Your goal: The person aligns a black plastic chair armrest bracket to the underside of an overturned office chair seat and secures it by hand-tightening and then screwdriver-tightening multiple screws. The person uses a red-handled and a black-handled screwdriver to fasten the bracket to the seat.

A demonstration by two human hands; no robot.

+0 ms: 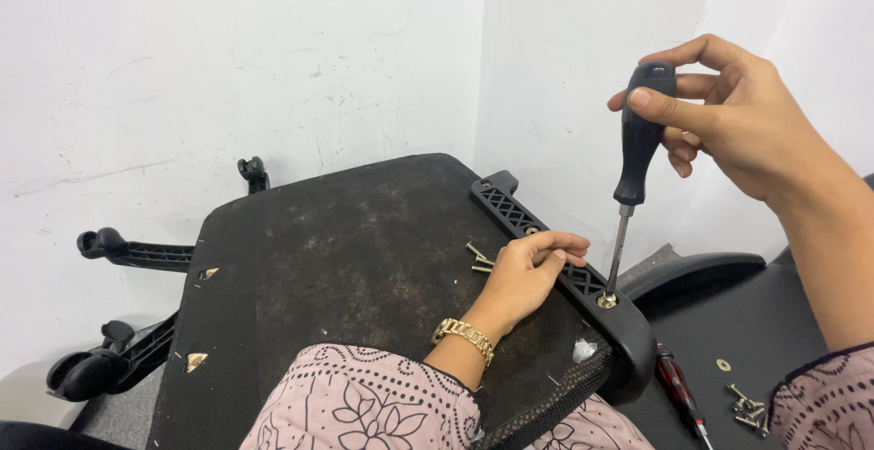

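The stiff black-handled screwdriver [635, 163] is gripped by its thick handle in the right hand [728, 113]; the rigid plastic armrest bracket [583, 277] is steadied under the half-curled left hand [528, 273].

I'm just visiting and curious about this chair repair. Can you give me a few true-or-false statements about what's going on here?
1. The right hand holds a black-handled screwdriver upright. True.
2. Its tip sits on a screw in the black armrest bracket. True.
3. The left hand holds a hammer. False: it rests on the bracket, empty.
4. The left wrist is bare. False: it wears a gold watch.
5. Loose screws lie at the lower right. True.
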